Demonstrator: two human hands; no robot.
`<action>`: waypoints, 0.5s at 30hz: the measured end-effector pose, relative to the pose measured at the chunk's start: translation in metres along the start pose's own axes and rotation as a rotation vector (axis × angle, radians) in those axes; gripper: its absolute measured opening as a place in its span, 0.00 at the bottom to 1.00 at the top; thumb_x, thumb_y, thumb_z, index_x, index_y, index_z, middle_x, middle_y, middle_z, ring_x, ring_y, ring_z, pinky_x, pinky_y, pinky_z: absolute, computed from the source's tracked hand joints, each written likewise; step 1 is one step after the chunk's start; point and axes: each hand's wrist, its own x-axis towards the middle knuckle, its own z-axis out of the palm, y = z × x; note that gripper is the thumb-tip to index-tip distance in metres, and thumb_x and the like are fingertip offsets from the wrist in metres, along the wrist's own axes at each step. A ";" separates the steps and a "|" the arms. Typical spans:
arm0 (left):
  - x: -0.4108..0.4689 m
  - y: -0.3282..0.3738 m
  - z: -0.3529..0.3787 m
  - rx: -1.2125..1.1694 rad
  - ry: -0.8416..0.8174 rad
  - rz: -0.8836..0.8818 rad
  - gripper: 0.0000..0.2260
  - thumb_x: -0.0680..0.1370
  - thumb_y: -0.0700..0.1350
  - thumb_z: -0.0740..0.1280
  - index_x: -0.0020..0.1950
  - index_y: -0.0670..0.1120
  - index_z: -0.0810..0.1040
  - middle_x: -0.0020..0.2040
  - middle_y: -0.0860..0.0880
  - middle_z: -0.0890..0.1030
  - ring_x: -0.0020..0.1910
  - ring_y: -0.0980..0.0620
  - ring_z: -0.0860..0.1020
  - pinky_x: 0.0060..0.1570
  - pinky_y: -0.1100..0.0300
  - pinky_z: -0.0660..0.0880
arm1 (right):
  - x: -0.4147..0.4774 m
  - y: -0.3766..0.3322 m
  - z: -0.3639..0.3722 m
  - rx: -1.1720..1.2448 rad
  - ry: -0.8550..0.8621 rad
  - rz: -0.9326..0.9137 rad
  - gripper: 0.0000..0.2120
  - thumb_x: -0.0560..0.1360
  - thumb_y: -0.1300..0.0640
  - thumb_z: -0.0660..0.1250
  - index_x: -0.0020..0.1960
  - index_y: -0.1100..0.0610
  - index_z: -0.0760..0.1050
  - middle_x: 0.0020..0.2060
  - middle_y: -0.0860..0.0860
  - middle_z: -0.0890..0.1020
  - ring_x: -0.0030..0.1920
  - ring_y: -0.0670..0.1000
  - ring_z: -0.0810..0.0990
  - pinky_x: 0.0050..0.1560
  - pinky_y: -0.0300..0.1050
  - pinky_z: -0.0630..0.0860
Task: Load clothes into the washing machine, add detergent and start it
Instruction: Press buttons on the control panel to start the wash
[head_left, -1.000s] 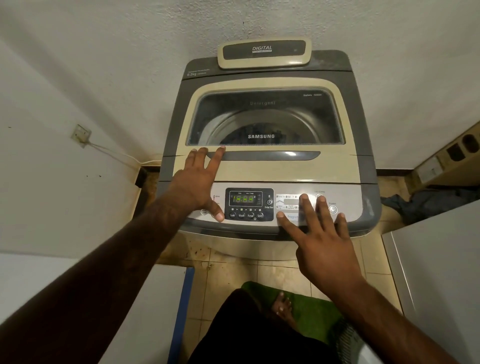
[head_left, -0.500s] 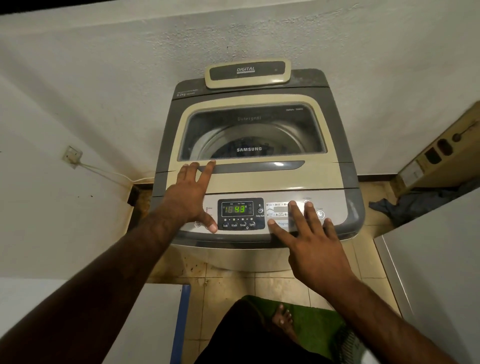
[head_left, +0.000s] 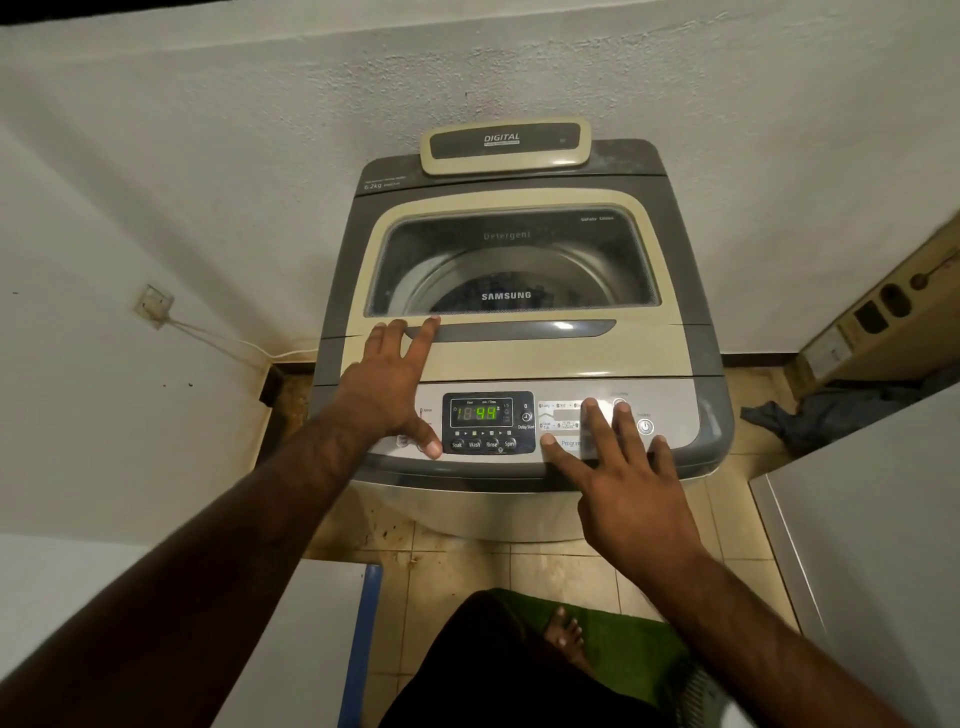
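Washing machine (head_left: 691, 353), a top loader, stands against the back wall in the middle of the view, with its lid (head_left: 519, 358) shut flat. Through the glass window (head_left: 514, 260) the drum shows, and something dark lies low inside it, though whether that is the laundry cannot be told for sure. On the control panel (head_left: 685, 410) the display (head_left: 480, 413) glows with green digits, so the power is on. The left hand (head_left: 387, 384) lies wide and flat on the front of the lid, holding nothing, its forefinger reaching the end of the handle recess (head_left: 519, 331) and its thumb down on the panel beside the Soak button. The right hand (head_left: 623, 467) is also spread wide and empty, with its long fingertips on the buttons at the right of the panel, just left of the power button (head_left: 645, 426), and the thumb by the Program label. Judging from the closed lid and lit display, loading and detergent seem done, and what is left is choosing the programme and pressing start; whether the cycle already runs cannot be told, as no water or drum motion is visible. A dark cloth (head_left: 810, 415) lies on the floor to the right, apart from the machine, and may or may not belong to the load. A bare foot (head_left: 563, 631) rests on a green mat (head_left: 623, 639) below.
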 end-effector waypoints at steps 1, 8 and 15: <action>0.000 0.000 0.000 0.004 0.002 -0.001 0.69 0.57 0.63 0.83 0.83 0.54 0.39 0.83 0.43 0.48 0.82 0.38 0.48 0.75 0.35 0.63 | 0.000 0.000 0.000 -0.001 0.000 0.002 0.40 0.78 0.51 0.68 0.81 0.38 0.47 0.83 0.59 0.44 0.82 0.67 0.42 0.76 0.74 0.55; 0.002 -0.002 0.001 0.011 0.005 -0.003 0.69 0.56 0.65 0.83 0.82 0.55 0.39 0.83 0.44 0.49 0.82 0.38 0.50 0.74 0.34 0.64 | -0.002 0.008 -0.001 0.022 -0.027 -0.044 0.42 0.80 0.52 0.65 0.81 0.36 0.40 0.82 0.57 0.36 0.81 0.64 0.36 0.78 0.71 0.52; 0.003 -0.004 0.003 0.015 0.019 0.001 0.69 0.56 0.65 0.82 0.82 0.55 0.40 0.82 0.44 0.51 0.81 0.39 0.51 0.73 0.34 0.65 | -0.001 0.004 -0.001 0.038 -0.022 -0.020 0.39 0.80 0.50 0.64 0.81 0.36 0.44 0.83 0.56 0.38 0.81 0.64 0.37 0.78 0.71 0.51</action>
